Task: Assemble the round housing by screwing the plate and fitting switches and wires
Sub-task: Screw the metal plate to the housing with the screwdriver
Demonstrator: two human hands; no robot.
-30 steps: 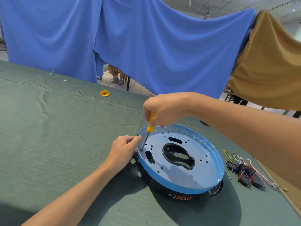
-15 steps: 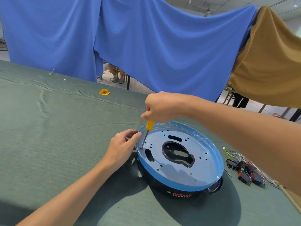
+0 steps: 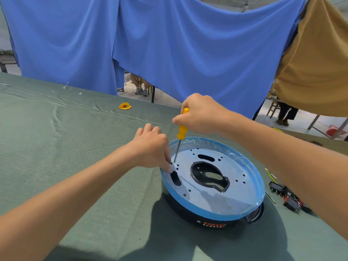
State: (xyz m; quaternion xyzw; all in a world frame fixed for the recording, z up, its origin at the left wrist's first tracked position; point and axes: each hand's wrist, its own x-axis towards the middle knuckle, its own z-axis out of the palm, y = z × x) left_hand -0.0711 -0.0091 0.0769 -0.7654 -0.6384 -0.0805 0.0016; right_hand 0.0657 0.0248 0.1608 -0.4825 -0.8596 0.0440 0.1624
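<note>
Lower right of centre: housing [image 3: 190,213] on the counter [image 3: 75,166], plate [image 3: 231,193] on top. Right hand [image 3: 201,113] grips the screwdriver [image 3: 182,129], tip at the plate's left edge. Left hand [image 3: 150,147]: fingertips on the plate just beside the tip; whether they pinch anything cannot be told.

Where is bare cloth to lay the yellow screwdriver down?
Bare green cloth spreads left of the round black housing, from the left hand to the small yellow piece. Crowded right of it: black switches with coloured wires.
</note>
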